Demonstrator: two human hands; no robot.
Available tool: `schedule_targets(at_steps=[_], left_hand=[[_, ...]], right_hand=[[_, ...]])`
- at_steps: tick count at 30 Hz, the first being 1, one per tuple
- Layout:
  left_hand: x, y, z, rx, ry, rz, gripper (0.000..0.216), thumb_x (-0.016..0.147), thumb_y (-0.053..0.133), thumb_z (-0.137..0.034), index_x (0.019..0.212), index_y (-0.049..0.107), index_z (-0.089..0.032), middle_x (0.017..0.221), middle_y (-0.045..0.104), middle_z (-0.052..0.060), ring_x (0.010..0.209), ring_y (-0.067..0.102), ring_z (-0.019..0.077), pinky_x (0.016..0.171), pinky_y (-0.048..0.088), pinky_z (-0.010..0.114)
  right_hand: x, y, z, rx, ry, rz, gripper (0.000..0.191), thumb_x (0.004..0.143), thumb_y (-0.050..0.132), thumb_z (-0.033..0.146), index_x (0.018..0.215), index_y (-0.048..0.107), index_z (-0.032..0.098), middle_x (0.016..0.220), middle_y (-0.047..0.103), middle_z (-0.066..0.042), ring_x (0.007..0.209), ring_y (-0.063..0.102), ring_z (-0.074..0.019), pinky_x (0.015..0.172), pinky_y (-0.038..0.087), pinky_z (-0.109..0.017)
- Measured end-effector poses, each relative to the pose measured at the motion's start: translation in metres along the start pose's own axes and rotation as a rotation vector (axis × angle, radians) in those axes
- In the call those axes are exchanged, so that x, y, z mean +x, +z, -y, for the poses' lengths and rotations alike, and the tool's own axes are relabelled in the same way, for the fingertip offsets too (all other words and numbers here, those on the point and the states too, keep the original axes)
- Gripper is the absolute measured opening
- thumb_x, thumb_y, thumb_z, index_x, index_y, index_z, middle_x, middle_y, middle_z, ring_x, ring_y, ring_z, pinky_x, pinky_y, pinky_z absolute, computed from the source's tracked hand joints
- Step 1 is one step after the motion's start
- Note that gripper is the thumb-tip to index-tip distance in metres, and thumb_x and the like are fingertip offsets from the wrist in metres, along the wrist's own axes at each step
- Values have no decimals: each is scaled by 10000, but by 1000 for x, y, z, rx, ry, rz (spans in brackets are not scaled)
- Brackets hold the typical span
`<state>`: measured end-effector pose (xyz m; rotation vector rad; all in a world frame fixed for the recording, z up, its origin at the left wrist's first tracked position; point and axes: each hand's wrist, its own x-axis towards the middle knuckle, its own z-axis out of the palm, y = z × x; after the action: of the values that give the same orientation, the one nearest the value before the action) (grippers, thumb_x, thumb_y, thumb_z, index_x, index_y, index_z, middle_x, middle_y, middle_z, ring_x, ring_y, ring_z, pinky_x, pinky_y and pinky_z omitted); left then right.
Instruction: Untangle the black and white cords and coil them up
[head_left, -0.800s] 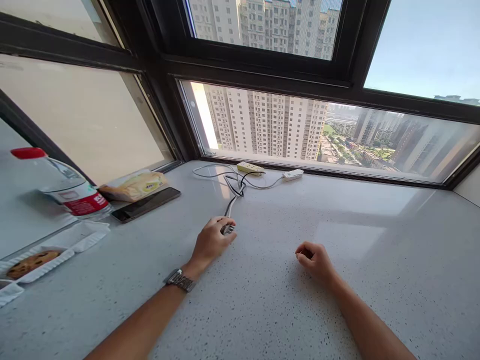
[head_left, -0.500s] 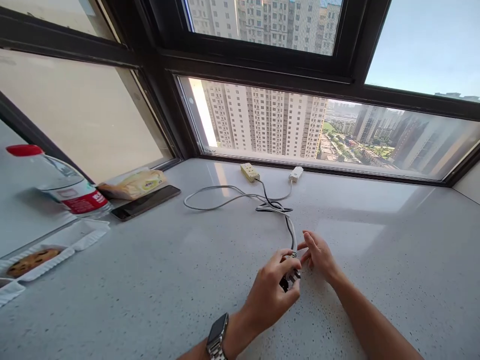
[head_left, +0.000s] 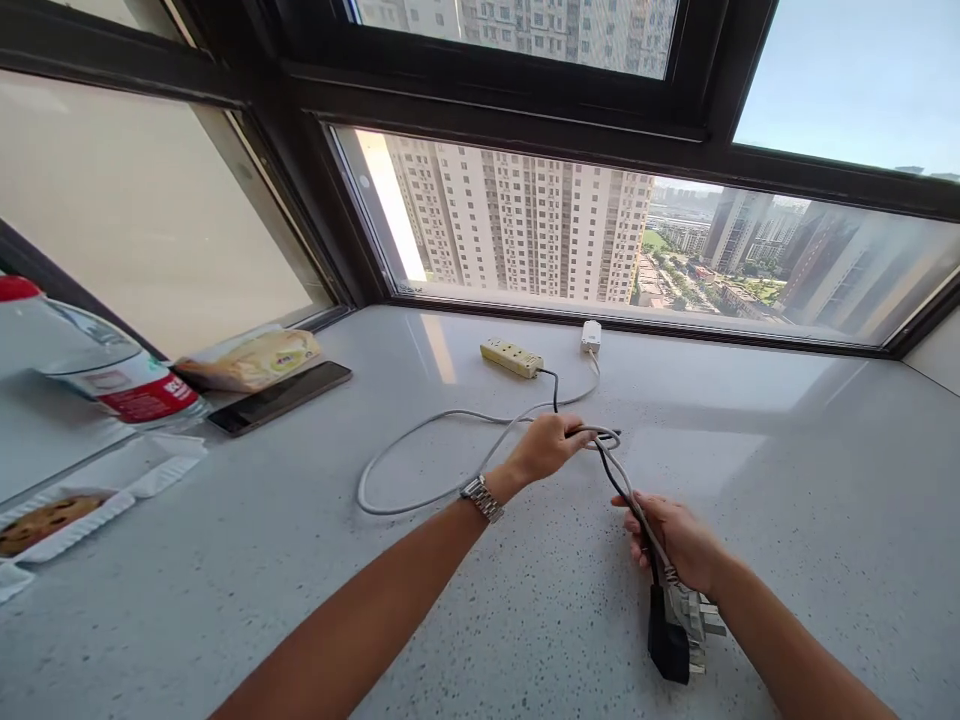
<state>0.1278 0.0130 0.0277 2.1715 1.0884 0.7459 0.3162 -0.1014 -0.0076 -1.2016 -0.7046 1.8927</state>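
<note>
Left hand: the left hand [head_left: 546, 447] is in the middle of the frame. Its fingers are closed around the cords [head_left: 600, 440] where they cross and tangle.
Right hand: the right hand [head_left: 679, 540] is lower and to the right, well apart from the left one. It is closed around the same cords near their ends.
Cords: one is black and one is grey. They run in a tight line from the left hand down to the right hand.
Plugs: a black plug [head_left: 667, 640] and a grey plug [head_left: 701, 625] hang just under the right hand, at the lower right of the frame, side by side.
Grey loop: the grey cord makes a big loop [head_left: 390, 450] on the counter, left of the left hand.
Power strip: a yellow power strip [head_left: 511, 357] lies near the window, above the left hand. The black cord goes into it.
White box: a small white box [head_left: 591, 335] sits just right of the strip, against the window frame.
Counter: the speckled grey counter [head_left: 225, 580] holds all of this.
Watch: a silver watch [head_left: 481, 498] is on the left wrist.
Left side of the frame: a dark phone [head_left: 279, 397], a yellow packet [head_left: 255, 360], a water bottle [head_left: 112, 375] with a red label, and a cookie [head_left: 41, 522] in a white tray.
</note>
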Motion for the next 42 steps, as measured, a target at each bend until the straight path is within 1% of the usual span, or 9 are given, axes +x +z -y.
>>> schedule_targets(at_steps=[5,12,17,21,27,31,35,39,42], left_hand=[[2,4,-27,-587,-158,126,511,765,488,-631,665,560,-135,478,333,-66,421,265,59,414,191,205],[-17,3,-36,-581,-327,290,474,729,569,-577,653,614,-111,464,413,-50,340,291,44,335,187,199],[-9,20,-37,-813,-436,68,405,595,761,-465,736,573,-136,607,559,-21,472,477,75,424,363,186],[3,23,-50,-1079,-484,-198,248,678,723,-320,673,575,-121,661,602,11,572,556,92,549,443,207],[16,-29,-73,-1436,-436,-517,163,865,530,-140,702,524,-134,638,636,20,573,631,127,624,515,271],[25,-51,-79,-1858,-233,-709,390,967,302,-146,583,364,-167,433,375,-71,344,375,30,427,380,144],[23,-57,-82,-1989,-60,-586,449,993,186,-188,549,247,-188,422,227,-75,316,229,27,326,239,125],[7,-61,-74,-1932,-183,-280,410,990,261,-195,583,303,-177,435,229,-86,303,219,22,297,185,117],[-5,-65,-64,-1904,-220,-256,401,989,274,-235,594,309,-180,425,215,-93,289,210,23,285,174,104]], right_hand=[[4,16,6,95,-131,-107,321,809,550,495,781,518,177,501,290,106,322,180,-27,311,149,-160],[16,29,38,-14,-340,19,314,671,513,489,693,490,177,517,363,60,394,223,-52,336,142,-169],[25,46,35,-87,-342,-202,400,684,542,585,712,509,187,510,354,63,400,272,-69,323,172,-175],[33,53,35,-136,-363,-303,366,742,524,520,668,546,162,502,436,34,373,336,-69,337,262,-197],[21,29,28,-159,-308,-403,254,776,494,340,799,651,141,814,663,-84,619,618,-145,495,451,-222],[18,25,5,-87,-156,-390,151,759,522,259,823,612,155,806,632,-51,486,576,-110,400,406,-218],[28,15,1,-43,-187,-390,85,750,587,252,786,572,176,659,585,-6,411,508,-93,365,386,-209],[39,-6,24,207,-318,-476,71,769,605,247,778,563,189,633,572,-6,535,572,-129,497,514,-247],[41,-12,32,262,-497,-335,111,764,638,277,825,575,208,622,535,17,675,617,-160,708,557,-305]])
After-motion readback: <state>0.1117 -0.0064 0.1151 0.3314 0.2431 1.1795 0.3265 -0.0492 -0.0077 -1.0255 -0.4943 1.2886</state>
